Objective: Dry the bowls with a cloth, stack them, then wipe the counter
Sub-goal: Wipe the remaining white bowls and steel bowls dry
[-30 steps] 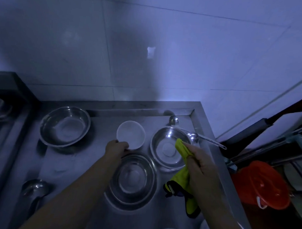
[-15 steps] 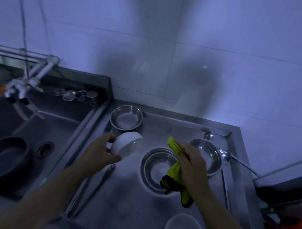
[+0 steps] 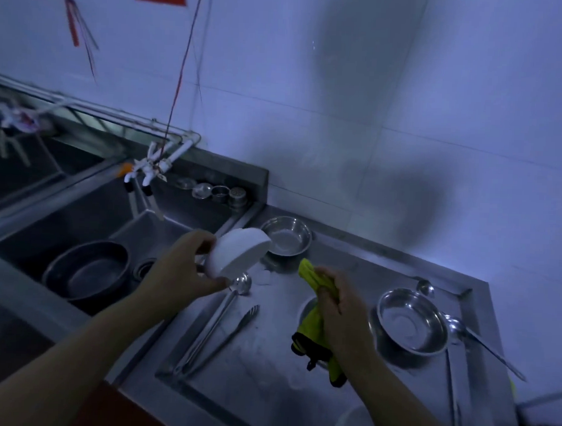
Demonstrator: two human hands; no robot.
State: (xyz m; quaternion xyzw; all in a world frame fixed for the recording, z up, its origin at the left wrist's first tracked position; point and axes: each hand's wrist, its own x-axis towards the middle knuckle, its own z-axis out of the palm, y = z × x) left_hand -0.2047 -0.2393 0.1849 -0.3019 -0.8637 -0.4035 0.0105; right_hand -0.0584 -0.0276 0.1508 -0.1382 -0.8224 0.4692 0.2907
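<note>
Head view: white bowl (image 3: pixel 236 255) lifted above the steel counter (image 3: pixel 267 378), tipped on its side, left of centre.
Left hand (image 3: pixel 179 269) grips the bowl, fingers curled over its rim and thumb underneath; right hand (image 3: pixel 340 313) is clenched round a yellow-green cloth (image 3: pixel 314 322), just right of the bowl and not touching it (the cloth's dark-edged end hangs below the fist). Beneath the bowl lie a ladle (image 3: pixel 219 312) and tongs (image 3: pixel 227 338). One steel bowl (image 3: pixel 287 236) sits far behind, another (image 3: pixel 411 322) to the right, beside a second ladle (image 3: pixel 479 344). A dark pan (image 3: pixel 88 271) rests in the sink (image 3: pixel 25 299) at left.
</note>
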